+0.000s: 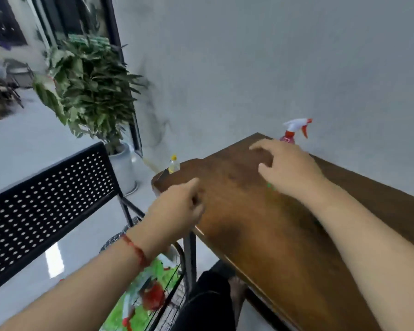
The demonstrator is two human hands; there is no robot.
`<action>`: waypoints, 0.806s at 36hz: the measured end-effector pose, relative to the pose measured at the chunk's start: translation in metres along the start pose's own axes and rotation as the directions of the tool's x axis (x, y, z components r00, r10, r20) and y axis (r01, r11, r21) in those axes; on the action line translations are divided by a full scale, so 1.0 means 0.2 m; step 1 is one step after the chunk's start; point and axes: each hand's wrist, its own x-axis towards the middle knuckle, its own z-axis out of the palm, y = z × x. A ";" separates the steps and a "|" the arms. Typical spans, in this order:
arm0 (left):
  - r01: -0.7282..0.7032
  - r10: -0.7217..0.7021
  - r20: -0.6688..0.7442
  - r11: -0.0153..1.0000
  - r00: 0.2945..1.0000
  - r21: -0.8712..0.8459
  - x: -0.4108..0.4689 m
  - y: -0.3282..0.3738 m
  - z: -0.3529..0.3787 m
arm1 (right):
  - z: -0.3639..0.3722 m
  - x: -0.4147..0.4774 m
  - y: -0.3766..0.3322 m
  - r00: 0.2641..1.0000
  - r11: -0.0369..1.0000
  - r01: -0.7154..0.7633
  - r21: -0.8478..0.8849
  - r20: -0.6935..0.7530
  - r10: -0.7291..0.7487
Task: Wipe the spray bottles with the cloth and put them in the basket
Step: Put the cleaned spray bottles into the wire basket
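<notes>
Fingers spread and empty, the right hand (289,168) hovered over the bench (249,225) near the red spray bottle (289,137), seemingly to fetch it; the left hand (177,207) hung loosely curled.

The table (261,211) is brown wood-grain. The spray bottle (287,137) is red with a white head, the small bottle (173,164) yellow-capped, the bench (46,199) black and dotted. In the basket (116,238) the blurred contents look green and red.

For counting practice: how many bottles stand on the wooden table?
2. A red bottle with white trigger by the wall, beyond the right hand; a small yellow-capped bottle at the far left corner. That hand may hide others.
</notes>
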 end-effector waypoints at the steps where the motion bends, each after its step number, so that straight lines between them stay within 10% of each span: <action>1: -0.048 0.048 0.000 0.999 0.999 0.002 0.12 0.08 0.00 | -0.06 0.02 0.12 0.997 0.997 -0.075 -0.010 -0.012 0.075; 7: -0.212 0.214 0.001 0.972 0.977 -0.102 0.86 0.57 0.10 | -0.14 0.03 0.79 0.886 0.918 -0.395 -0.048 0.246 0.394; 15: -0.202 0.222 0.158 0.970 0.962 -0.134 1.71 1.08 0.40 | 0.06 0.06 1.14 0.856 0.933 -0.360 -0.006 0.395 0.333; 29: -0.230 0.086 0.381 0.908 0.920 0.349 1.89 1.10 0.49 | 0.10 0.20 1.39 0.738 0.740 -0.609 0.285 0.545 0.397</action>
